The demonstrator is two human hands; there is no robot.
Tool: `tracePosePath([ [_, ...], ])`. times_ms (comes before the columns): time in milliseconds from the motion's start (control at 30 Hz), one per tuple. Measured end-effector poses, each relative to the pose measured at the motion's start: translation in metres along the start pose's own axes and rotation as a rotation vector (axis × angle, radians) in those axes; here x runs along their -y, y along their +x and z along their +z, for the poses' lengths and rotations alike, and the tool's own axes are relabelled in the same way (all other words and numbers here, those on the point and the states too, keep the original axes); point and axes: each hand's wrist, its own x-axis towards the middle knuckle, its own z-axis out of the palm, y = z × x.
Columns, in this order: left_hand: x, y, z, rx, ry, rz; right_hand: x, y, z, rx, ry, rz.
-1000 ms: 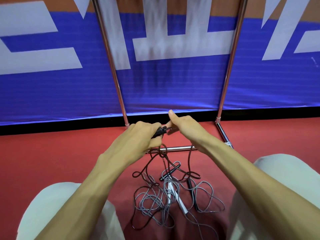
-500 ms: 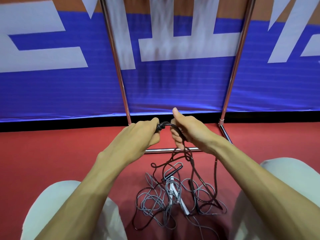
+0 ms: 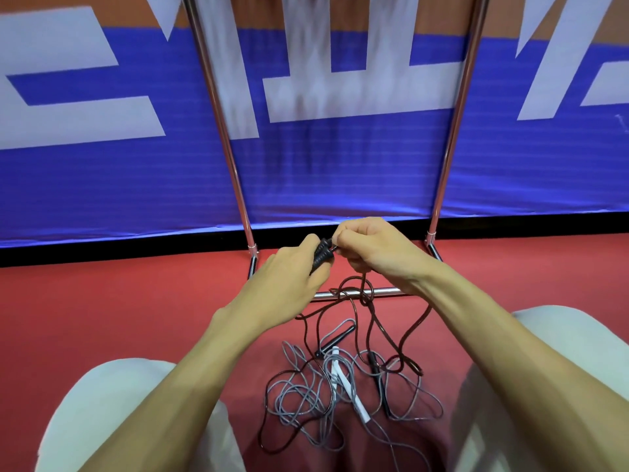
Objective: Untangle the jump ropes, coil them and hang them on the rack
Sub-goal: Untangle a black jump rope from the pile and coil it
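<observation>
Jump ropes [image 3: 306,396]: a tangled heap on the red floor [image 3: 102,318], lying between the person's knees [image 3: 112,403], none yet coiled or hung. Contents of heap: one grey rope [image 3: 292,393] in loose overlapping loops with a white handle [image 3: 343,379] across its middle, and two loose black grips [image 3: 335,337] lying among the loops. One dark rope [image 3: 366,301] rises out of the heap in several crossing strands to the hands, its lower turns still threaded through the grey loops. Left hand [image 3: 289,277]: fingers wrapped round a black handle [image 3: 322,255], held off the floor. Right hand [image 3: 371,247]: closed in a fist on the dark rope just beside the top of that handle, touching the left hand. Change noted: half a second ago the right hand had drawn a short arc of cord away from the handle; it has now come back to it with cord gathered in the fist, so a first turn of coiling appears begun while the tangle below remains. Beyond the hands: rack [image 3: 221,131], two chrome uprights and a bottom bar [image 3: 384,291], nothing seen hanging on the visible part. Furthest: blue and white banner [image 3: 340,172].
</observation>
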Motion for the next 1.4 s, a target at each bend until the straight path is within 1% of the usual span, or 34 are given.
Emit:
tracePosePath([
  [100, 0.002, 0.001, 0.001, -0.006, -0.158, -0.048, 0.003, 0.000, -0.003, -0.087, 0.084, -0.036],
  [200, 0.008, 0.000, -0.001, -0.011, -0.173, -0.086, 0.005, 0.001, -0.013, -0.186, 0.217, -0.079],
  [267, 0.009, -0.001, -0.002, -0.033, -0.195, -0.097, 0.005, 0.000, -0.015, -0.214, 0.264, -0.112],
  [400, 0.002, 0.000, -0.003, -0.075, -0.267, -0.065, 0.005, -0.002, -0.012, -0.277, 0.321, -0.156],
  [467, 0.001, 0.000, -0.006, -0.064, -0.298, -0.039, 0.006, -0.001, -0.012, -0.323, 0.355, -0.178],
  [533, 0.001, 0.000, -0.008, -0.050, -0.273, -0.019, 0.006, -0.001, -0.011, -0.353, 0.377, -0.192],
  [633, 0.003, 0.000, -0.008, -0.133, -0.171, -0.017, 0.006, 0.001, -0.006, -0.344, 0.386, -0.199],
  [700, 0.004, 0.001, -0.008, -0.203, -0.104, -0.034, 0.008, 0.002, -0.004, -0.303, 0.344, -0.193],
  [833, 0.010, 0.004, -0.017, -0.325, -0.182, -0.107, 0.004, 0.002, 0.008, -0.157, 0.114, -0.113],
  [900, 0.017, 0.007, -0.019, -0.342, -0.235, -0.137, 0.002, 0.003, 0.015, -0.099, 0.021, -0.087],
  [1000, 0.023, 0.010, -0.017, -0.364, -0.441, -0.191, 0.000, 0.005, 0.016, -0.042, -0.086, -0.095],
  [1067, 0.020, 0.012, -0.017, -0.383, -0.629, -0.241, -0.003, 0.005, 0.014, -0.007, -0.289, -0.130],
  [1133, 0.016, 0.015, -0.020, -0.418, -0.761, -0.305, -0.008, 0.004, 0.017, 0.050, -0.460, -0.141],
  [1200, 0.013, 0.016, -0.027, -0.500, -0.953, -0.361, -0.013, 0.002, 0.021, 0.135, -0.502, -0.119],
  [1267, 0.014, 0.019, -0.037, -0.552, -1.160, -0.411, -0.017, 0.002, 0.024, 0.178, -0.496, -0.102],
  [1333, 0.016, 0.019, -0.042, -0.540, -1.310, -0.447, -0.019, 0.001, 0.028, 0.182, -0.509, -0.113],
  [1400, 0.019, 0.020, -0.043, -0.519, -1.442, -0.450, -0.020, -0.001, 0.034, 0.215, -0.572, -0.141],
])
